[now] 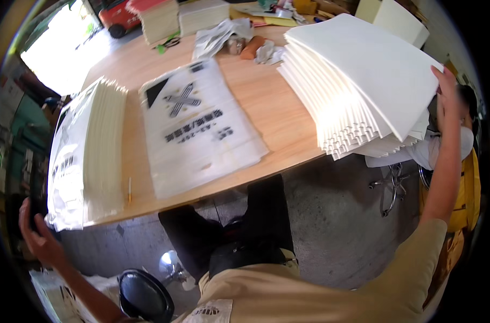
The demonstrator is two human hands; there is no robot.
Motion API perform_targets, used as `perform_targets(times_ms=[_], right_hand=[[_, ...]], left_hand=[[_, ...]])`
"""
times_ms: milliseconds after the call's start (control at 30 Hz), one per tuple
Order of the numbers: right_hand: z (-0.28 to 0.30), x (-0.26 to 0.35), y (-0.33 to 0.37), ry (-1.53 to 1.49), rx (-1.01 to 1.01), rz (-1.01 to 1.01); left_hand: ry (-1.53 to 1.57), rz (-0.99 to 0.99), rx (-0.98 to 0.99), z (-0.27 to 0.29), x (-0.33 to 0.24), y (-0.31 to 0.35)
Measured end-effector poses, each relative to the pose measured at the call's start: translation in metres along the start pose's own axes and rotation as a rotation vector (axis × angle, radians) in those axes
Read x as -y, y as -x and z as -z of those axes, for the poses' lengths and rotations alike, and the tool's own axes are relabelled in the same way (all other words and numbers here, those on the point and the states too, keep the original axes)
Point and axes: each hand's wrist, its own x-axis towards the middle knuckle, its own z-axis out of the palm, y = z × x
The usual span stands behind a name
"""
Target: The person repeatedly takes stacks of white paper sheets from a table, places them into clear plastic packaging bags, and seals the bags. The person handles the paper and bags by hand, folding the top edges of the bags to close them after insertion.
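On the right of the table stands a tall, fanned stack of white paper bundles (331, 102). My right hand (446, 89) is closed on the outer corner of the top white paper bundle (377, 62). Out past the table's left end is my left hand (43, 239), its fingers apart and nothing in it. Nearest to that hand is a stack of paper packs in clear plastic bags (102, 151). Between the two stacks, a flat pile of clear printed plastic bags (202, 134) lies on the wooden table (134, 129), with dark pencil drawings on the top one.
A small thin stick-like item (129, 191) lies near the table's front edge. Farther back are green-handled scissors (169, 43), crumpled plastic (220, 40) and more paper stacks (156, 21). A black round seat (144, 296) stands at lower left. Another person (433, 151) sits at the right.
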Motion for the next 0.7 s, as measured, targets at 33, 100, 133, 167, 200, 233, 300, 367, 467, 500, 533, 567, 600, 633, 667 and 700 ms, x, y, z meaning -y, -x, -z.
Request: perform_targets(times_ms=[33, 100, 133, 167, 200, 233, 300, 367, 467, 500, 533, 567, 600, 633, 667, 700], right_hand=[[0.010, -0.001, -0.009, -0.025, 0.014, -0.038], [-0.008, -0.032, 0.007, -0.007, 0.036, -0.194], [-0.029, -0.067, 0.030, -0.039, -0.011, -0.260], [-0.017, -0.066, 0.031, -0.004, -0.057, -0.290], [-0.024, -0.057, 0.036, 0.054, -0.025, -0.295], [-0.028, -0.047, 0.044, 0.115, 0.004, -0.300], [-0.034, -0.043, 0.066, 0.157, 0.015, -0.299], [-0.051, -0.031, 0.081, 0.119, 0.012, -0.235], [-0.008, -0.051, 0.056, 0.090, -0.033, -0.304], [-0.004, -0.055, 0.055, 0.066, -0.045, -0.342], [-0.013, -0.051, 0.059, 0.091, -0.059, -0.318], [-0.020, -0.047, 0.065, 0.110, -0.048, -0.329], [-0.025, -0.044, 0.072, 0.130, -0.039, -0.341], [-0.029, -0.042, 0.077, 0.153, -0.030, -0.348], [-0.032, -0.042, 0.084, 0.165, -0.046, -0.331], [-0.046, -0.033, 0.098, 0.153, -0.024, -0.274]], left_hand=[[0.050, -0.051, 0.066, -0.008, -0.031, 0.014], [0.285, -0.070, 0.232, -0.022, -0.064, 0.029], [0.402, -0.051, 0.294, -0.033, -0.078, 0.025], [0.437, -0.091, 0.414, -0.052, -0.105, 0.038], [0.488, -0.126, 0.463, -0.064, -0.128, 0.049], [0.543, -0.162, 0.512, -0.077, -0.147, 0.061], [0.571, -0.253, 0.598, -0.105, -0.179, 0.068], [0.642, -0.272, 0.636, -0.117, -0.201, 0.080], [0.771, -0.295, 0.678, -0.136, -0.222, 0.085], [0.792, -0.289, 0.695, -0.137, -0.225, 0.087], [0.793, -0.280, 0.713, -0.139, -0.226, 0.089], [0.787, -0.266, 0.716, -0.143, -0.227, 0.091], [0.781, -0.253, 0.718, -0.149, -0.227, 0.093], [0.778, -0.237, 0.719, -0.157, -0.229, 0.094], [0.767, -0.249, 0.722, -0.166, -0.231, 0.096], [0.749, -0.254, 0.731, -0.173, -0.233, 0.097]])
